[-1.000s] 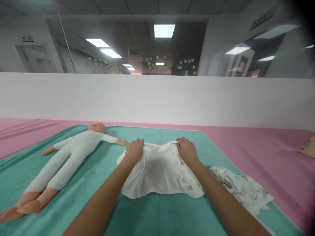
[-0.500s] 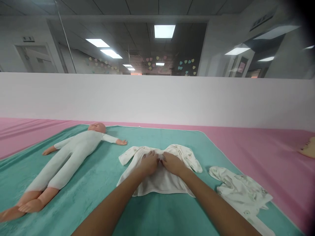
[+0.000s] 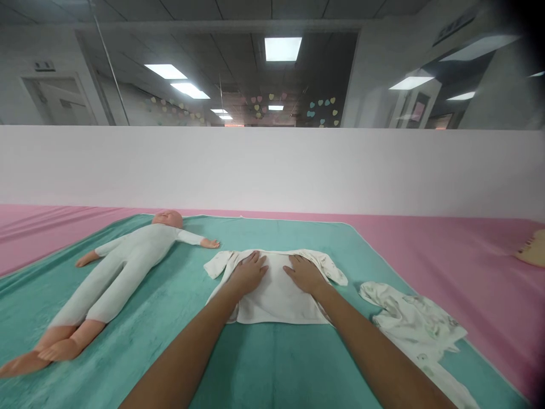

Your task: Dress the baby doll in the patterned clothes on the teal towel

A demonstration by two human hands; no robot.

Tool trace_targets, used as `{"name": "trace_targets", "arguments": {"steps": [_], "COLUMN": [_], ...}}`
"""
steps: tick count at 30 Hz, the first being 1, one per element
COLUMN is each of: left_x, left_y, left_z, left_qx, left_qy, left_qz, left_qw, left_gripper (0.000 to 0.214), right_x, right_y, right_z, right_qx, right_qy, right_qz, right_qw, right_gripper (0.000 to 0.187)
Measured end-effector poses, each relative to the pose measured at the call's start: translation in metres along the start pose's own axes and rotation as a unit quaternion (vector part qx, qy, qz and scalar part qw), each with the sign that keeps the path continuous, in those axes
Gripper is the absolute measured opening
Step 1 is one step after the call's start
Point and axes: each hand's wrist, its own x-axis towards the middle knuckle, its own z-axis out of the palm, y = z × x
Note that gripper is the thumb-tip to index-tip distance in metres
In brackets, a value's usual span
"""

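A small white baby top [image 3: 276,292] lies spread flat on the teal mat [image 3: 259,363] in front of me. My left hand [image 3: 249,271] rests palm down on its left half, fingers stretched out. My right hand [image 3: 303,272] lies flat on its right half, fingers extended too. The top's printed sleeves stick out to both sides. A baby doll [image 3: 123,262] in a white bodysuit lies on its back at the left, one arm reaching toward the top.
A second crumpled printed garment [image 3: 415,324] lies on the mat at the right. Pink sheeting [image 3: 447,255] surrounds the mat. A white partition wall [image 3: 272,170] runs across behind. A tan object [image 3: 532,250] sits at the far right edge.
My hands let go of the top's upper edge, came together at its middle, and have now slid apart, pressing it flat on the mat.
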Motion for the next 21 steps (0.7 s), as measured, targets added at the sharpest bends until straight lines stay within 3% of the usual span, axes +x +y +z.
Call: {"name": "trace_targets", "arguments": {"steps": [3,9,13,17,18,21], "left_x": [0.001,-0.013,-0.04,-0.089,-0.103,-0.139], "left_y": [-0.004,-0.016,-0.067,-0.133,-0.146,-0.179], "left_z": [0.0,-0.027,-0.059,-0.095,-0.104,-0.128], "left_qx": [-0.073,-0.109,-0.1,-0.027,0.033,0.144], "left_qy": [-0.028,0.031,0.152,0.208,0.209,0.231], "left_qz": [0.018,0.005,-0.069,-0.125,-0.147,-0.309], "left_qw": [0.997,0.993,0.981,0.97,0.966,0.911], "left_gripper": [0.044,0.036,0.035,0.035,0.036,0.043], "right_x": [-0.002,-0.024,-0.045,-0.053,-0.053,-0.052], "right_y": [-0.003,-0.047,-0.082,-0.095,-0.097,-0.114], "right_z": [-0.006,-0.004,0.004,-0.001,-0.003,-0.009], "right_qx": [-0.001,0.048,0.136,0.179,0.193,0.267], "right_qy": [0.0,-0.02,-0.059,-0.064,-0.055,-0.013], "right_qz": [-0.02,-0.139,-0.235,-0.223,-0.215,-0.206], "right_qw": [1.0,0.989,0.961,0.956,0.956,0.941], "right_gripper": [0.042,0.041,0.049,0.047,0.045,0.037]}}
